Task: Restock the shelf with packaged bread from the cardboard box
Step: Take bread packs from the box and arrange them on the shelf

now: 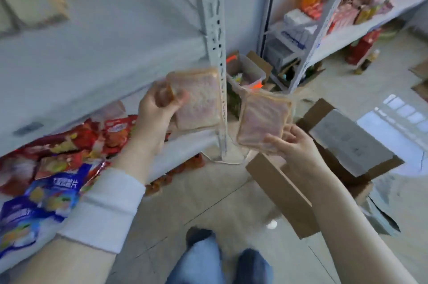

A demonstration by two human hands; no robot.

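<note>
My left hand (157,112) grips a clear packet of sliced bread (198,100) by its left edge, held up in front of the white shelf (92,52) near the upright post. My right hand (291,142) pinches a second bread packet (261,119) by its lower corner, right of the post and above the open cardboard box (289,193) on the floor. The box's inside is mostly hidden by its flaps and my right arm. The view is blurred by motion.
Red and blue snack bags (58,168) lie on the lower shelf at left. A white slotted post (217,52) stands between the two packets. A clear bin (247,70) and more stocked shelving (347,12) stand at back right. My legs are below on the tiled floor.
</note>
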